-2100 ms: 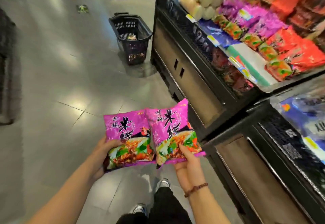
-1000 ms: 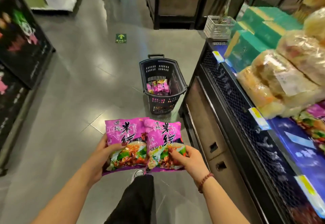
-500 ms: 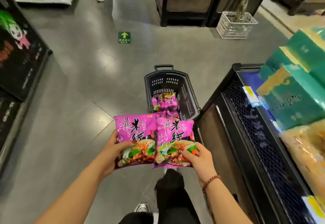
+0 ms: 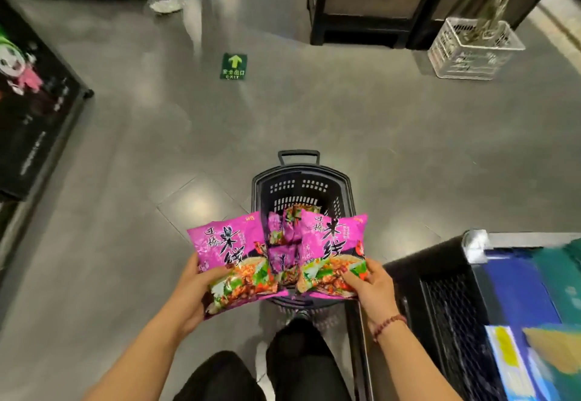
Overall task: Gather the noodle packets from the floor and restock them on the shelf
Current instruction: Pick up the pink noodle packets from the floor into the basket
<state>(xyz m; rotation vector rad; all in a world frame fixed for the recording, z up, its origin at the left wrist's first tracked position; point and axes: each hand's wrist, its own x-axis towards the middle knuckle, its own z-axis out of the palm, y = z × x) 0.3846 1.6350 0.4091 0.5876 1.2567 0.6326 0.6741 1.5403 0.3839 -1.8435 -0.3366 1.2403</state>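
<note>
My left hand (image 4: 196, 287) grips a purple noodle packet (image 4: 231, 249) by its lower left edge. My right hand (image 4: 374, 287) grips a second purple noodle packet (image 4: 333, 243) by its lower right corner. Both packets hang just above the near rim of a black shopping basket (image 4: 303, 185) standing on the floor. Between the two held packets I see more purple packets (image 4: 284, 231) lying inside the basket. The shelf (image 4: 440, 300) with its black mesh front fills the lower right, its top edge blurred.
Grey tiled floor with a green exit sticker (image 4: 234, 66). A dark display stand (image 4: 34, 124) runs along the left. A white wire basket (image 4: 471, 50) and dark cabinets (image 4: 361, 1) stand far ahead. Another person's feet (image 4: 166, 4) show at the top.
I have walked forward until the basket sits directly below my hands. The two packets, side by side before, have spread apart over the basket. The shelf has slid to the lower right.
</note>
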